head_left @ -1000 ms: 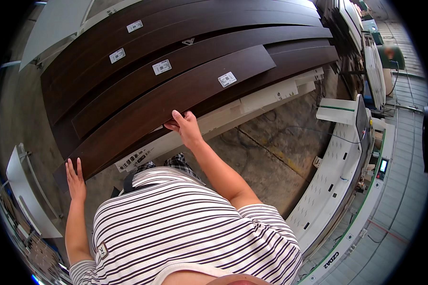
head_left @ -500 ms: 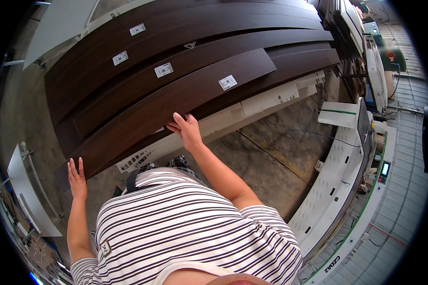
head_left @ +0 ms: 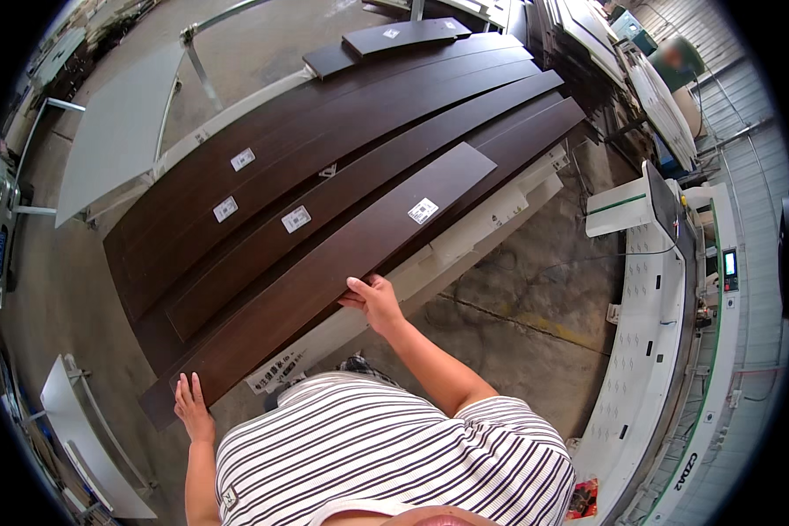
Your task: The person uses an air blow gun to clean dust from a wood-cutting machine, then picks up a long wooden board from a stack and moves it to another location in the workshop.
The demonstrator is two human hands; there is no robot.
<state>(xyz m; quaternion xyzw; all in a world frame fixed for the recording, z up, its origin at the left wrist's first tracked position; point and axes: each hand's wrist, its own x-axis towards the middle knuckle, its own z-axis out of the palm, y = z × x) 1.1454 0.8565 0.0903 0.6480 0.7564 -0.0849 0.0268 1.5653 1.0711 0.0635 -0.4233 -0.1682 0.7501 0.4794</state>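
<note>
Long dark brown boards lie side by side and overlapping on a stack before me, several with white labels. The nearest board [head_left: 307, 294] bears a label [head_left: 423, 210] towards its right end. At the left end of this board, the fingers of my left hand [head_left: 193, 408] are stretched out and lie against its surface. Farther right, my right hand [head_left: 375, 302] grips the near edge, thumb on top and the other fingers partly hidden at the edge. Pale packaging [head_left: 465, 223] shows beneath the boards on the near side.
Two shorter dark boards [head_left: 403, 35] rest at the far end of the stack. On the right stands a long white machine [head_left: 622, 351] with a small screen [head_left: 730, 263]. Grey panels [head_left: 118, 131] stand on the left, and more panels [head_left: 579, 44] are piled at the far right.
My view has shifted, so the boards and both hands sit lower in the picture and the shorter boards at the far end have come into sight. Both hands stay on the nearest board.
</note>
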